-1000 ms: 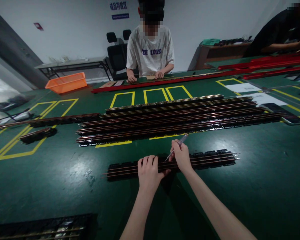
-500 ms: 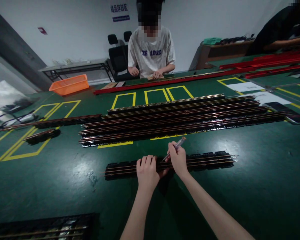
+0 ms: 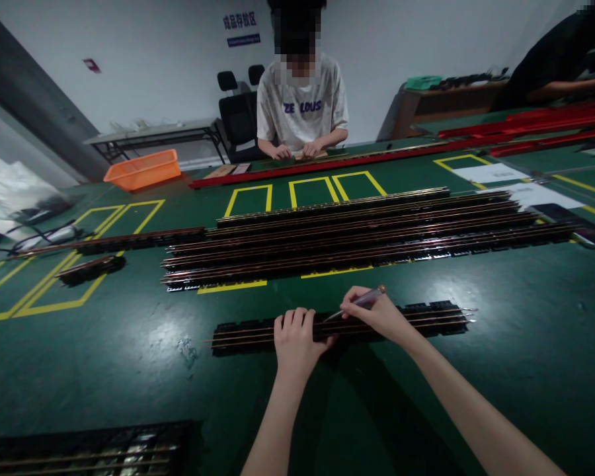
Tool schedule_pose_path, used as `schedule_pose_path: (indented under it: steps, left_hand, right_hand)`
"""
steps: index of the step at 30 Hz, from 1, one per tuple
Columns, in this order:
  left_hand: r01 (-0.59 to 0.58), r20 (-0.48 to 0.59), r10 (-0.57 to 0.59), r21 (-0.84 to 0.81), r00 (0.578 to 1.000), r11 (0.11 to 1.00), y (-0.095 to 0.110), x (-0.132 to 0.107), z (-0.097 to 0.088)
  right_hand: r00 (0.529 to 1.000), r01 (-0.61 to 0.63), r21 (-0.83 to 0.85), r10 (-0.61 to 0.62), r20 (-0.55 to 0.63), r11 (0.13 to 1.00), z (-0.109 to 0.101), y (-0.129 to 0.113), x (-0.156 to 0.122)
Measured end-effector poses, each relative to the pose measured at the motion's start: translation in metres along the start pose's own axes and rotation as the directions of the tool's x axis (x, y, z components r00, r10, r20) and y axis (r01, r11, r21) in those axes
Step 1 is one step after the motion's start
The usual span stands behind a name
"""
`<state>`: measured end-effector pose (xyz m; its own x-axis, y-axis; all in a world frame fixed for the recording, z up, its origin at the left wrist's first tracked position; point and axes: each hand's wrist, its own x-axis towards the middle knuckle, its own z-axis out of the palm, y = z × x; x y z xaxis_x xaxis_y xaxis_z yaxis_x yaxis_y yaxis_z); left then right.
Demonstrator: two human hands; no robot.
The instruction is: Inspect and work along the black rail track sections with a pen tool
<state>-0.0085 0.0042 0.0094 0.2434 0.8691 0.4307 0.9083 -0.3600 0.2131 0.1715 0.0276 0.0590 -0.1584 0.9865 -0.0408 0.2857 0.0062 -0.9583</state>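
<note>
A long black strip (image 3: 429,318) with thin copper-coloured rods along it lies on the green table in front of me. My left hand (image 3: 296,334) is closed over its middle, fingers across the far edge and thumb stretched to the right. Just right of it, my right hand (image 3: 374,312) pinches a pen-like tool (image 3: 361,301) with a pale grey handle and a slim metal tip. The tool slants down to the left, its tip at the strip beside my left fingers. Whether the tip touches a rod I cannot tell.
Several similar strips (image 3: 357,235) lie in rows beyond my hands. Another strip (image 3: 84,453) is at the near left, and a short piece (image 3: 92,269) at the left. A phone (image 3: 575,225) lies at the right. Across the table, a person works behind a red rail (image 3: 377,157), near an orange bin (image 3: 143,170).
My right hand has moved right and turned, so the tool lies flatter than before. The left hand stays on the strip. The person opposite has brought their hands closer together.
</note>
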Motion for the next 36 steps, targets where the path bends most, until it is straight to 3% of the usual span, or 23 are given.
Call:
schedule_pose_path:
  steps: [5,12,22,36]
  left_hand:
    - [0.005,-0.005,-0.005,0.0,1.0,1.0,0.001,0.001,-0.002]
    - [-0.008,0.008,0.008,0.001,1.0,1.0,-0.001,0.0,-0.002]
    - [-0.013,0.028,0.014,-0.009,1.0,1.0,-0.001,0.0,-0.002]
    - [-0.027,0.023,0.027,0.002,0.999,1.0,-0.001,0.0,-0.002]
  right_hand:
    - [0.999,-0.014,0.017,0.013,0.037,1.0,-0.006,0.004,-0.002]
    - [0.999,-0.044,0.139,0.044,0.006,0.989,-0.008,0.011,-0.004]
    - [0.998,-0.048,0.166,0.054,-0.033,0.985,-0.008,0.021,0.0]
    - [0.971,-0.071,0.078,0.087,-0.222,0.994,-0.001,0.021,0.005]
